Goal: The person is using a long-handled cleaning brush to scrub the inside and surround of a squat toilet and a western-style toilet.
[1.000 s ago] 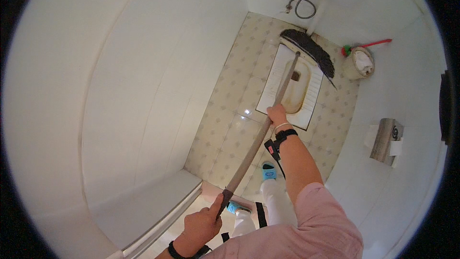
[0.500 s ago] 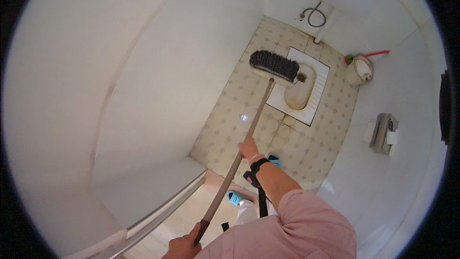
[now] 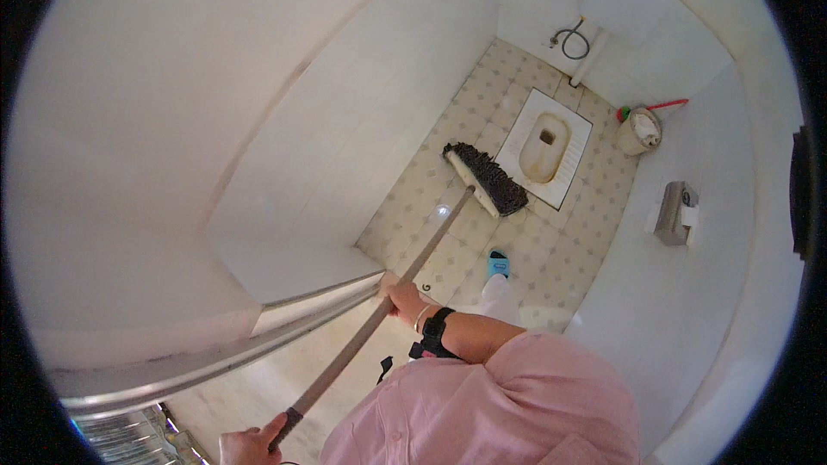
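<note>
My left hand (image 3: 248,444) grips the dark-ended top of a long pole (image 3: 353,344) at the lower left. Farther along, my right hand (image 3: 405,300) is wrapped round the same pole, a black strap on its wrist. The pole ends in a wide broom head (image 3: 491,181) with dark, shaggy bristles, resting on the tiled floor (image 3: 560,241) just lower left of the white squat toilet (image 3: 565,158), whose basin is stained. One foot in a blue slipper (image 3: 497,263) stands on the tiles below the head.
A bin (image 3: 636,139) holding white paper, with a red-handled brush (image 3: 668,103), sits by the right back wall. A grey hose (image 3: 575,45) and white pipe (image 3: 588,56) are on the back wall, a metal paper holder (image 3: 672,215) on the right wall, a sill (image 3: 319,304) at the left front.
The broom head has moved from across the toilet's back, leftward and toward me onto the tiles. Both hands have shifted left; the right one has also come nearer my body.
</note>
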The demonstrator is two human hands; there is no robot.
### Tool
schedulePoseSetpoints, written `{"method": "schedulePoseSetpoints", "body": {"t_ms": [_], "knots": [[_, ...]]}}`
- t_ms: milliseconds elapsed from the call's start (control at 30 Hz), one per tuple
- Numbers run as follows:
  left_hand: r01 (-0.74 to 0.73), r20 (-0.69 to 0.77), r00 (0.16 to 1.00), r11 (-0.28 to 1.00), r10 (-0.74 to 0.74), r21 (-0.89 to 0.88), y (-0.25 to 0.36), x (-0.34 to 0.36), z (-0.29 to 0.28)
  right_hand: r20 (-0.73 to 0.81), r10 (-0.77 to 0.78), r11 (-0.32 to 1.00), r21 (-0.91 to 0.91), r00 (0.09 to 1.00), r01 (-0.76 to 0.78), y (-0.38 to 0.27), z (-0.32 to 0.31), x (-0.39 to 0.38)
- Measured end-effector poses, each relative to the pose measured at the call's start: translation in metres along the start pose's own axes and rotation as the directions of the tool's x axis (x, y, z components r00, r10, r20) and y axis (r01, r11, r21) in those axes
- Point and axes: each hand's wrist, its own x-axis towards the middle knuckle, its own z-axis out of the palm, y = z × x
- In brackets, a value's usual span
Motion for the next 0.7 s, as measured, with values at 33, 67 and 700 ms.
{"method": "schedulePoseSetpoints", "body": {"t_ms": [33, 67, 700], "knots": [[-0.04, -0.027, 0.999, 0.999, 0.041, 0.033, 0.004, -0.004, -0.008, 0.164, -0.414, 0.849, -0.287, 0.895, 0.445, 0.011, -0.016, 0.029], [-0.055, -0.036, 0.998, 0.997, 0.056, 0.046, 0.0, -0.01, -0.008, 0.418, -0.661, 0.445, -0.45, 0.623, 0.775, 0.021, -0.025, 0.054], [-0.229, -0.285, 0.936, 0.972, 0.207, -0.048, -0.04, 0.048, 0.041, -0.102, -0.524, 0.852, -0.089, 0.846, 0.517, -0.08, 0.014, -0.069]]}}
